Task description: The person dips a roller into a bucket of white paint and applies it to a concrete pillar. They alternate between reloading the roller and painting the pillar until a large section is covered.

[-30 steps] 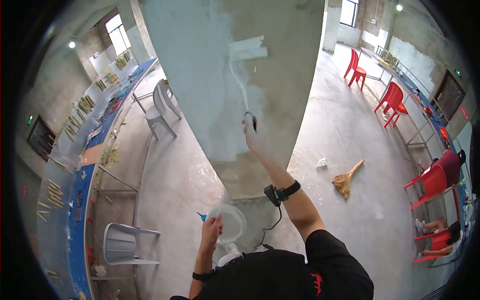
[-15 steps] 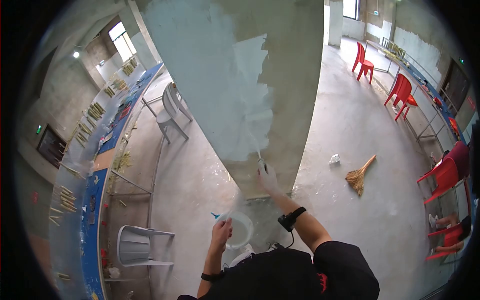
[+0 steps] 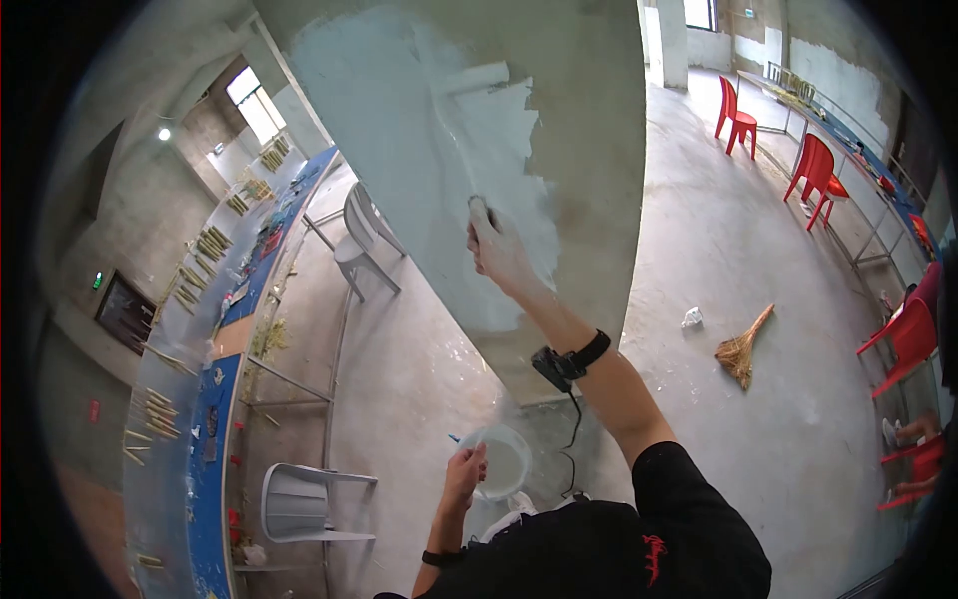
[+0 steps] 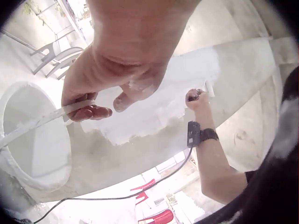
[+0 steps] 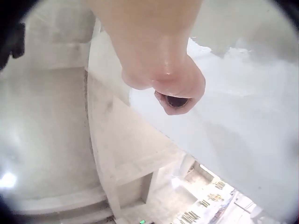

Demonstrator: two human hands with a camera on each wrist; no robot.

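Note:
My right hand [image 3: 499, 250] grips a dark round handle [image 5: 177, 101] against the tall grey panel [image 3: 589, 130]; the tool's working end is hidden in the right wrist view. Wet whitish coating [image 3: 399, 130] covers the panel's left and middle, with a ridge running up from the hand. Low at the front, my left hand [image 3: 465, 477] curls its fingers round the pale strip-like handle [image 4: 42, 120] of a white bucket [image 3: 511, 461]. In the left wrist view the bucket [image 4: 65, 158] hangs beside that hand.
A straw broom [image 3: 738, 354] and a crumpled white piece [image 3: 692, 317] lie on the floor at right. Grey chairs [image 3: 299, 501] stand by a long blue table [image 3: 215, 439] at left; red chairs [image 3: 815, 170] are at right, with a seated person at the edge. A cable [image 3: 574, 429] hangs near the bucket.
My right hand went down to the panel's lower part, then back up and left across it. More whitish coating shows on the panel. The left hand still holds the bucket handle.

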